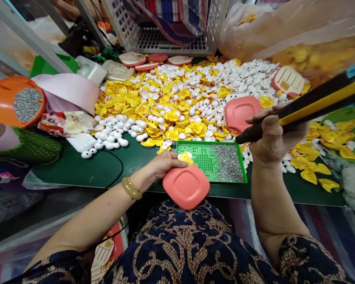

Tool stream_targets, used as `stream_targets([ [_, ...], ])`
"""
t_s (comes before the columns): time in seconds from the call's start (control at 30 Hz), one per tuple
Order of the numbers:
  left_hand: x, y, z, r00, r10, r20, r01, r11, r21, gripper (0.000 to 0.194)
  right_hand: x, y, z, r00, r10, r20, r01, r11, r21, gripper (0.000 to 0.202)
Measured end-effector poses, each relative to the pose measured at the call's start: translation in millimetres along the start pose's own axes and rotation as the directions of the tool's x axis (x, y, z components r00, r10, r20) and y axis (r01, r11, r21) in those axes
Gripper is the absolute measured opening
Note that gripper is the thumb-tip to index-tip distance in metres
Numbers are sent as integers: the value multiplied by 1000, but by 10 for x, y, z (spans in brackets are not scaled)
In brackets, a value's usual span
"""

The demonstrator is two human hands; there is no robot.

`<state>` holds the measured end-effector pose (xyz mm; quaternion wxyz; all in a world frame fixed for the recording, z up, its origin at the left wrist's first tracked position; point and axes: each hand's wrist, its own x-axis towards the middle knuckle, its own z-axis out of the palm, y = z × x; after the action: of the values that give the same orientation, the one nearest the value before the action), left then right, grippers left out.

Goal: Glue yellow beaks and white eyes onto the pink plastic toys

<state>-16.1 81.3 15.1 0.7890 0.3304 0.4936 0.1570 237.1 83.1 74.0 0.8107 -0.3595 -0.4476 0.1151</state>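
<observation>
The left hand (165, 161) grips a rounded-square pink plastic shell (186, 186) at the near edge of the green table (85, 165), fingers curled over its top edge, where a small yellow and white piece (185, 157) sits pinched against it. The right hand (273, 132) is clenched around a black and yellow electric screwdriver (307, 106), held slanting with its dark tip low and pointing left, above the right end of a green perforated tray (207, 157). That tray lies flat on the table just beyond the shell, with a heap of small silver screws (227, 161) spread over its right half. Behind it, a wide pile of yellow plastic parts (171, 116) and white eyeball pieces (112, 136) covers the table. A second pink shell (241, 112) rests on the pile, just left of the right hand. An orange bowl (0, 98) of screws stands far left.
</observation>
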Motion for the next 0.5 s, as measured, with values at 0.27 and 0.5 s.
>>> stream_targets([
  [0.27, 136, 80, 67, 999, -3, -33, 1, 999, -53, 23, -368, 112, -31, 879, 241, 412, -232, 970, -72, 54],
  [0.5, 133, 67, 61, 999, -30, -35, 25, 991, -134, 26, -667, 460, -57, 861, 279, 425, -256, 960, -112, 60],
])
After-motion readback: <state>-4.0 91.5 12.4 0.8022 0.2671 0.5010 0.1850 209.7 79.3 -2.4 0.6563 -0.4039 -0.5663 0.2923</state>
